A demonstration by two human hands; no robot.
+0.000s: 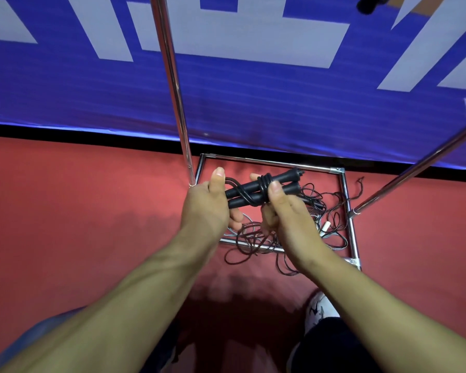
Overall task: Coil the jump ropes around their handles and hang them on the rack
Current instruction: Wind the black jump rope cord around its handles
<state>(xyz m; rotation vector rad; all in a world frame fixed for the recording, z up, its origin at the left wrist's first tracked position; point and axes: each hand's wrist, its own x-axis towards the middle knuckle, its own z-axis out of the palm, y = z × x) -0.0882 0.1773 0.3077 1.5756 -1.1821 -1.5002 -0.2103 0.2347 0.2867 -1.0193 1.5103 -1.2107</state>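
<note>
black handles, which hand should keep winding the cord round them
Right. The right hand pinches at the cord wraps around the middle of the black handles, so it can likely guide the next turn. The left hand grips the handles' other end, steadying the pair.

Bare forearms; dark shorts; white sneaker

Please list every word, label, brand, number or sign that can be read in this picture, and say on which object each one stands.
No text can be read.
Blue banner: large white shapes, perhaps parts of big characters, cut off by the frame; not readable.
Black handles, held in the left hand and right hand: no print visible.
White shoe: dark marks, too blurred to read.
</note>
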